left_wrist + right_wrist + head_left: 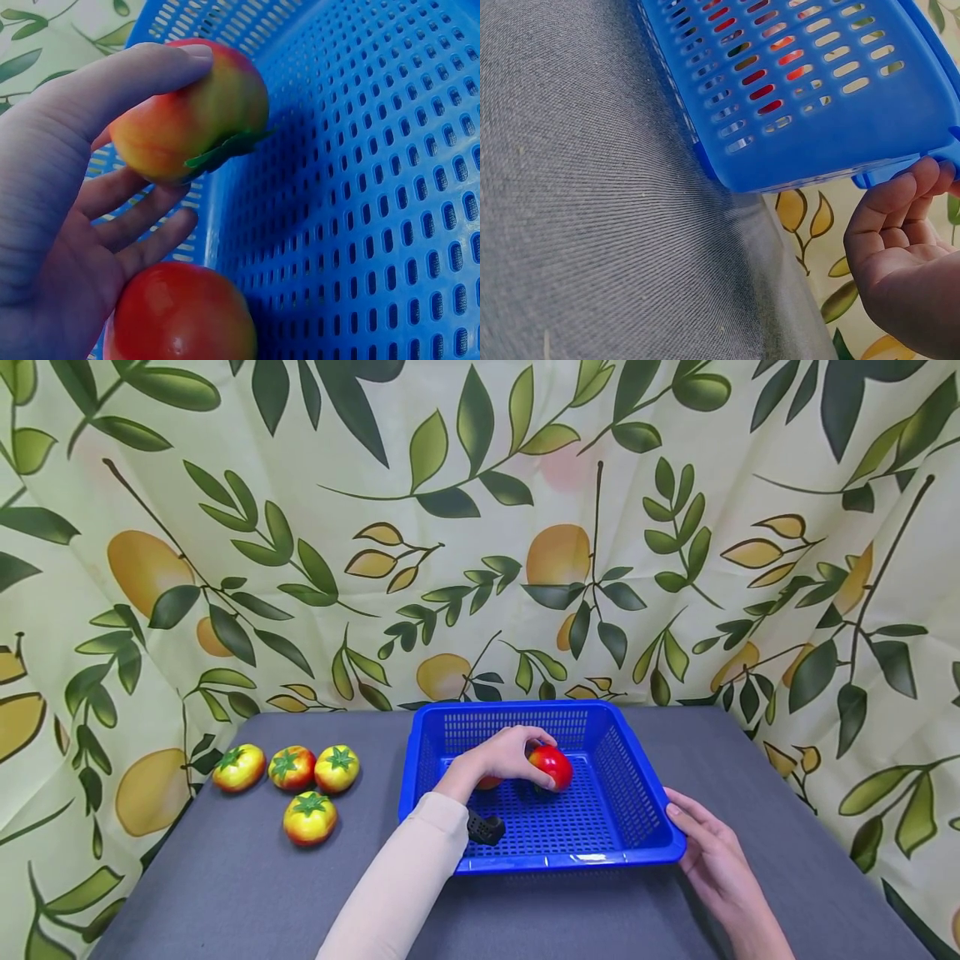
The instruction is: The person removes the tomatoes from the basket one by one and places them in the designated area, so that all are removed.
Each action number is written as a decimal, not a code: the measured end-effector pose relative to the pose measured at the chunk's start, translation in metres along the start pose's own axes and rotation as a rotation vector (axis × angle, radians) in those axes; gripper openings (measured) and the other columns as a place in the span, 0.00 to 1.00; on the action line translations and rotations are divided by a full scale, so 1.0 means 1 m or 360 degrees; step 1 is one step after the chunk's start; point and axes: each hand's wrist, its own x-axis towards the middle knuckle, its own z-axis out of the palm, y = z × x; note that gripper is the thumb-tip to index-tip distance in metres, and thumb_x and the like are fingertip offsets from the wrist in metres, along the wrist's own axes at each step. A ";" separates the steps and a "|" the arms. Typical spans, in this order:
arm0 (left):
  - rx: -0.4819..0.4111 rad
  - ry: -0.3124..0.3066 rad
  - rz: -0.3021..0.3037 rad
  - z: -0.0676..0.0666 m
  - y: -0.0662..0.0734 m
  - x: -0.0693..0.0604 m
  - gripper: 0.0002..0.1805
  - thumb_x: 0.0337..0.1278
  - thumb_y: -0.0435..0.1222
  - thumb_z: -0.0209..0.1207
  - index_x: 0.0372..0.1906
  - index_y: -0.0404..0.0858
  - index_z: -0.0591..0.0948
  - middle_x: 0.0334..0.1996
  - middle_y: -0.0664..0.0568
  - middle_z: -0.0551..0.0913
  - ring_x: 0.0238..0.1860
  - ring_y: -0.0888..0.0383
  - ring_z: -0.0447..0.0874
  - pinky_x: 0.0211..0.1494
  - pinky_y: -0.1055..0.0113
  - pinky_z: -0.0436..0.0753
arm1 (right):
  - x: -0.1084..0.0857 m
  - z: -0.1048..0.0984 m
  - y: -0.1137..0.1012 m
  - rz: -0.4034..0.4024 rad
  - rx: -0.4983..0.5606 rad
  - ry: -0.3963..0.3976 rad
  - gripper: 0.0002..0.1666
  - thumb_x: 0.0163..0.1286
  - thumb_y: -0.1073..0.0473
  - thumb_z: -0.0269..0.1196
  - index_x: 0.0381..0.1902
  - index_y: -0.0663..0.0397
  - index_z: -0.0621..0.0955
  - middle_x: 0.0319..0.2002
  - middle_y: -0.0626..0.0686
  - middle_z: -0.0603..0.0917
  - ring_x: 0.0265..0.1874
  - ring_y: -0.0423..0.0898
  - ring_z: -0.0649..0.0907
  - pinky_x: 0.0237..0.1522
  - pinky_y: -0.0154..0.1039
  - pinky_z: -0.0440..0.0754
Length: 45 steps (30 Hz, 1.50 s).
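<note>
Tomato (pixel 552 767), glossy red from above, was held in the left hand (pixel 510 752), thumb on one side and fingers on the other, the grip about as wide as the fruit. It was inside the blue basket (pixel 637 785), towards the back; whether it touched the floor of the basket, I could not tell. Just to its left lay a second tomato (pixel 489 782), partly covered by the left wrist, which wore a black device (pixel 486 828).

The left forearm crossed the basket's rim at the front left. Slotted floor lay open from the held tomato to the right wall and forward to the front rim. At the front right corner the right hand (pixel 708 847) gripped the rim. Behind the basket hung a leaf-patterned curtain (pixel 465 552). Grey table (pixel 240 893) stretched from the basket's left side to three tomatoes (pixel 292 768) in a row, with a fourth tomato (pixel 310 817) nearer the front.

From the left wrist, the held tomato showed a yellow-orange side and a green leafy cap, both hidden from the head view, and the second tomato appeared below the fingers, much less covered. The right wrist view alone gave the basket's outer wall, red glinting through its slots, and the bent fingers close against the rim
</note>
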 end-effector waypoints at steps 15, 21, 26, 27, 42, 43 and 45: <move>-0.0001 0.0053 0.0021 0.001 -0.001 0.001 0.34 0.47 0.50 0.73 0.61 0.47 0.78 0.54 0.55 0.79 0.53 0.57 0.74 0.53 0.62 0.76 | -0.001 0.001 -0.001 0.0008 -0.0023 0.0027 0.15 0.78 0.62 0.53 0.51 0.46 0.85 0.48 0.52 0.86 0.44 0.46 0.85 0.43 0.41 0.84; -0.0043 0.0100 0.0036 0.000 0.001 0.000 0.33 0.48 0.50 0.73 0.61 0.48 0.77 0.54 0.55 0.78 0.52 0.58 0.75 0.51 0.64 0.77 | -0.001 0.001 0.000 0.0012 -0.0019 0.0023 0.15 0.78 0.61 0.52 0.52 0.46 0.84 0.49 0.52 0.85 0.45 0.46 0.85 0.44 0.41 0.83; -0.0051 0.0104 0.0045 0.000 0.001 0.000 0.33 0.48 0.50 0.73 0.61 0.49 0.77 0.55 0.54 0.78 0.52 0.58 0.75 0.50 0.64 0.77 | -0.002 0.001 -0.001 0.0010 -0.0031 0.0034 0.14 0.78 0.61 0.53 0.52 0.46 0.84 0.48 0.51 0.85 0.44 0.46 0.85 0.44 0.41 0.83; -0.0052 0.0102 0.0046 0.000 0.001 0.000 0.33 0.48 0.50 0.73 0.62 0.49 0.77 0.55 0.54 0.78 0.52 0.57 0.75 0.50 0.64 0.77 | -0.002 0.001 -0.001 0.0006 -0.0032 0.0033 0.14 0.78 0.61 0.53 0.52 0.46 0.84 0.48 0.51 0.85 0.44 0.46 0.85 0.44 0.41 0.84; -0.0098 0.0150 -0.0014 0.001 0.001 0.001 0.38 0.47 0.49 0.73 0.64 0.43 0.73 0.55 0.53 0.77 0.52 0.56 0.77 0.53 0.61 0.78 | 0.000 0.001 -0.001 0.0005 0.0001 0.0001 0.15 0.78 0.62 0.52 0.52 0.47 0.84 0.49 0.52 0.85 0.45 0.47 0.85 0.44 0.42 0.83; -0.0103 0.0151 -0.0013 0.001 0.001 0.002 0.37 0.47 0.49 0.73 0.63 0.44 0.73 0.54 0.53 0.78 0.52 0.57 0.77 0.53 0.61 0.78 | 0.000 0.001 -0.001 0.0001 0.0004 -0.0003 0.15 0.78 0.62 0.52 0.52 0.47 0.84 0.48 0.53 0.86 0.44 0.47 0.85 0.44 0.42 0.83; -0.0108 0.0155 -0.0009 0.002 0.001 0.002 0.36 0.47 0.49 0.74 0.61 0.44 0.74 0.53 0.54 0.78 0.51 0.57 0.77 0.53 0.62 0.78 | -0.001 0.001 -0.001 -0.0002 0.0006 -0.0004 0.15 0.78 0.62 0.52 0.52 0.47 0.84 0.48 0.53 0.86 0.44 0.47 0.85 0.44 0.42 0.84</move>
